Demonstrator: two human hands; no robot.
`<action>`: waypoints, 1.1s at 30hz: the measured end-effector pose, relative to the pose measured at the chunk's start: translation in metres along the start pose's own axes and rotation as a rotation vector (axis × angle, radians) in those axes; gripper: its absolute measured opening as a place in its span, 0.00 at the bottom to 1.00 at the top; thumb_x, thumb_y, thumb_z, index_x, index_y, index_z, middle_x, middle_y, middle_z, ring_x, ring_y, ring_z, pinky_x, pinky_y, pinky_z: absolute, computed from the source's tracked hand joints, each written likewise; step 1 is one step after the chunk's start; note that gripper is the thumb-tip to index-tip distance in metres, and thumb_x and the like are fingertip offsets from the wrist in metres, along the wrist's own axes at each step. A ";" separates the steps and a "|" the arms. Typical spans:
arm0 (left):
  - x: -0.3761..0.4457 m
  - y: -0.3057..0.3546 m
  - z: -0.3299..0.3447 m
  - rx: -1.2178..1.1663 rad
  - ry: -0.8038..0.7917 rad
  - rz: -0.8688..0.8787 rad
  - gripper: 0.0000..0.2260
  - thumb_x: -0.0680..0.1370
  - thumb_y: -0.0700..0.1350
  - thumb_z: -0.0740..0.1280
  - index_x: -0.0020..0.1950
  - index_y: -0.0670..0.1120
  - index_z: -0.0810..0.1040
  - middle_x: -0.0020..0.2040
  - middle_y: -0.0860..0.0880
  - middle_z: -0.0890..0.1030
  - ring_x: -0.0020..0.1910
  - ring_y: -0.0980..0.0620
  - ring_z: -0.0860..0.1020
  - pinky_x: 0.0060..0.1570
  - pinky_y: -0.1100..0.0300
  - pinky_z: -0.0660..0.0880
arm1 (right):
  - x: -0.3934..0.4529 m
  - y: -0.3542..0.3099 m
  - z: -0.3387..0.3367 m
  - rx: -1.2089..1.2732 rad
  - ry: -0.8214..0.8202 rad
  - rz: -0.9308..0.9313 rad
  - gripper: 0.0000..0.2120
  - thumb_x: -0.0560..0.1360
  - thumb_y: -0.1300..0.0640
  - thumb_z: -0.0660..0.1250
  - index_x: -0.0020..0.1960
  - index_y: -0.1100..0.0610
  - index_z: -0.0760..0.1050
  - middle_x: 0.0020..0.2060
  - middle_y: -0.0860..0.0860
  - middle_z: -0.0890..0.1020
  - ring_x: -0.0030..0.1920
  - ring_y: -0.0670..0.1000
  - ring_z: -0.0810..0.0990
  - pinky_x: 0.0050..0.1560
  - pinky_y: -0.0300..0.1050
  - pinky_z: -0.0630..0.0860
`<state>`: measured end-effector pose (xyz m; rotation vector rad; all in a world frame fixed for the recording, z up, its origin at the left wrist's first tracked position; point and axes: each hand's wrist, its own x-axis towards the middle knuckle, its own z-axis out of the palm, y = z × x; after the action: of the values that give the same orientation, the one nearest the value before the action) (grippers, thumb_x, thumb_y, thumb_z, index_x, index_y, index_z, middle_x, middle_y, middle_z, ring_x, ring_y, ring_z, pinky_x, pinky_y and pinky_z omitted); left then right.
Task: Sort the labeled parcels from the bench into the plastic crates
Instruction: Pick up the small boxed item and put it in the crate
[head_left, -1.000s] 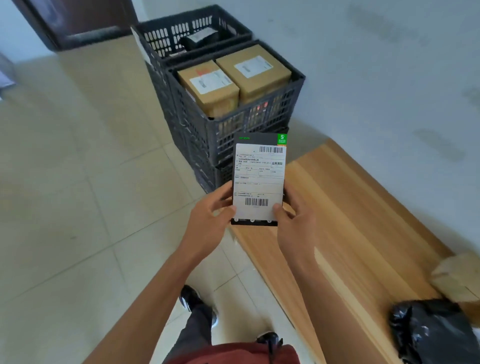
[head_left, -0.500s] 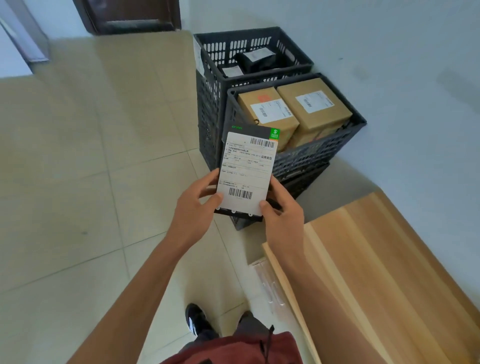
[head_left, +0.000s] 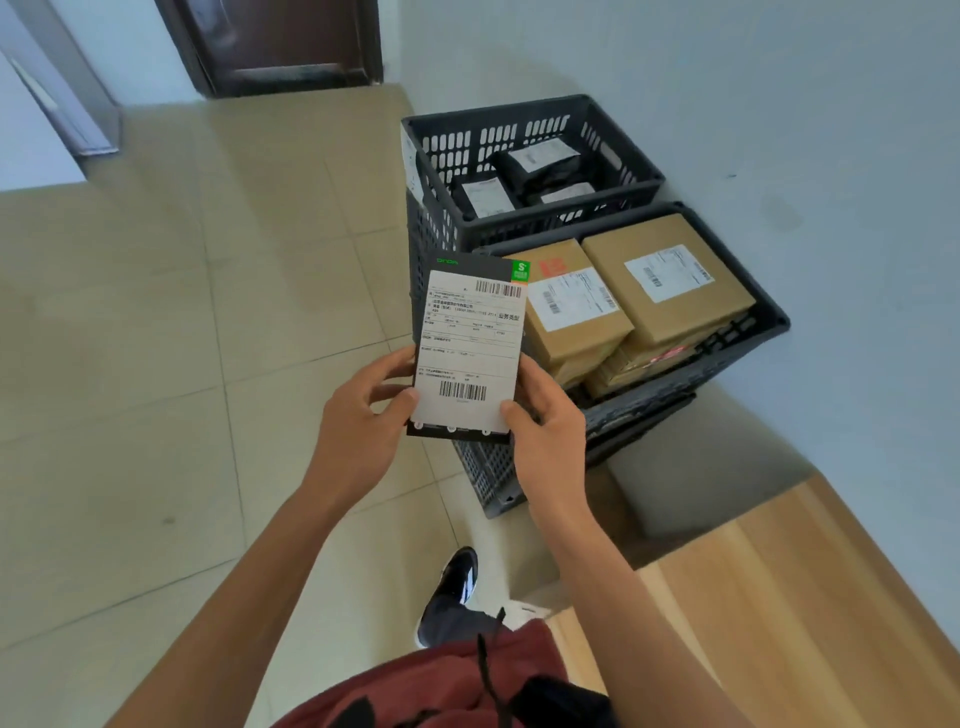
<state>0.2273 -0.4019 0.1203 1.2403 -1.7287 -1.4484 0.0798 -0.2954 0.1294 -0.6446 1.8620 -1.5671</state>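
Two hands share one flat dark parcel (head_left: 470, 349), holding it upright in the air with its white shipping label turned toward the person, a pose that suits reading the label before choosing a crate. The left hand (head_left: 363, 423) pinches the lower left edge, thumb on the label face and fingers behind; the right hand (head_left: 545, 421) grips the lower right edge the same way. The parcel hangs above the floor, just in front of the near crate's left rim.

That near crate (head_left: 748, 348) is stacked on another and holds brown cardboard boxes (head_left: 665, 280), labels up. The far crate (head_left: 519, 111), against the wall, holds black bagged parcels (head_left: 540, 166). Like seems kept with like, so this slim dark parcel probably belongs in the far crate. The wooden bench (head_left: 810, 613) lies at lower right, its end corner near the crates.
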 end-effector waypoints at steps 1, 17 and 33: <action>0.015 0.004 0.003 0.001 0.001 0.000 0.22 0.82 0.37 0.65 0.70 0.59 0.79 0.60 0.62 0.83 0.59 0.56 0.82 0.59 0.46 0.82 | 0.016 -0.002 0.001 0.011 0.000 0.004 0.28 0.80 0.74 0.61 0.74 0.50 0.75 0.62 0.39 0.83 0.62 0.35 0.80 0.56 0.31 0.78; 0.206 0.030 0.020 -0.001 -0.067 -0.002 0.22 0.82 0.34 0.65 0.64 0.62 0.79 0.60 0.63 0.84 0.58 0.58 0.82 0.62 0.48 0.80 | 0.189 -0.023 0.051 -0.003 0.072 0.042 0.29 0.79 0.74 0.60 0.70 0.46 0.75 0.61 0.37 0.81 0.59 0.30 0.79 0.54 0.27 0.76; 0.437 0.051 -0.013 0.095 -0.450 0.045 0.19 0.83 0.37 0.64 0.71 0.53 0.79 0.61 0.61 0.83 0.58 0.67 0.80 0.54 0.68 0.78 | 0.348 -0.044 0.154 -0.025 0.347 0.129 0.27 0.81 0.69 0.65 0.69 0.41 0.74 0.60 0.33 0.82 0.66 0.36 0.78 0.58 0.29 0.76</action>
<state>0.0426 -0.8010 0.1117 0.9605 -2.1218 -1.7321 -0.0510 -0.6546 0.1056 -0.2665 2.1286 -1.6519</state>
